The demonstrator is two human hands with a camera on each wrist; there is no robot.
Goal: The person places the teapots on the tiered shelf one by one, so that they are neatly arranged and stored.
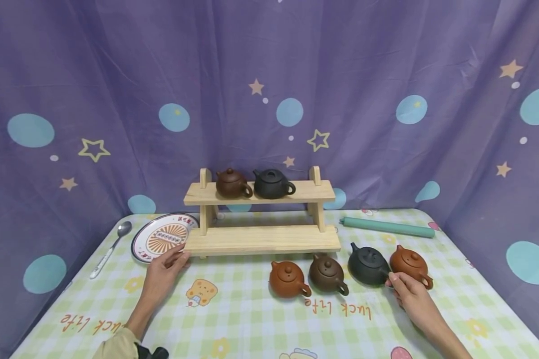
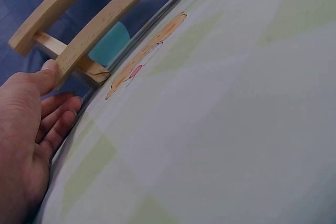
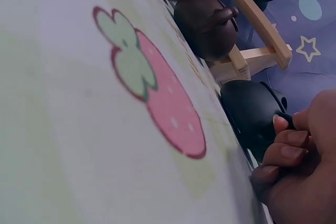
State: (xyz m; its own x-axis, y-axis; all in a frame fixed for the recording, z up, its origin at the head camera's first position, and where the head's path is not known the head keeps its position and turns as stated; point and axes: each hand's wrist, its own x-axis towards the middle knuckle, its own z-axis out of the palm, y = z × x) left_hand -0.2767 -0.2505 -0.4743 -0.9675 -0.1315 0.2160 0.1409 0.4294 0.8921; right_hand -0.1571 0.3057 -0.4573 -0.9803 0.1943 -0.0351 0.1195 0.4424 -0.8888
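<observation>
Purple curtain (image 1: pixel 269 60) as backdrop, checked cloth (image 1: pixel 251 326) under everything. Two-tier wooden rack (image 1: pixel 260 240) stands toward the back, long side facing the person, so both shelves are within reach. Plate (image 1: pixel 163 237) lies flat on the cloth at the rack's left end; green roll (image 1: pixel 388 227) lies back right, behind the front pots. Left hand (image 1: pixel 165 274) pinches the left end of the lower shelf, other fingers loosely bent beneath, probably to keep the rack steady. Right hand (image 1: pixel 412 299) is closed, thumb and fingers on the handle of the front black pot (image 1: pixel 368 267); the handle is the obvious grip and keeps fingers off the lid. That pot is right of the rack, upright, between front brown pot (image 1: pixel 326 274) and right orange pot (image 1: pixel 408 263); can't tell if its base is off the cloth. Left orange pot (image 1: pixel 287 280) sits beside the front brown one. Up top, shelf brown pot (image 1: pixel 230 183) and shelf black pot (image 1: pixel 271 184) stand side by side. Handles all point rightward, handy for a right-hand grip. Spoon (image 1: pixel 111 249) lies left of the plate.
</observation>
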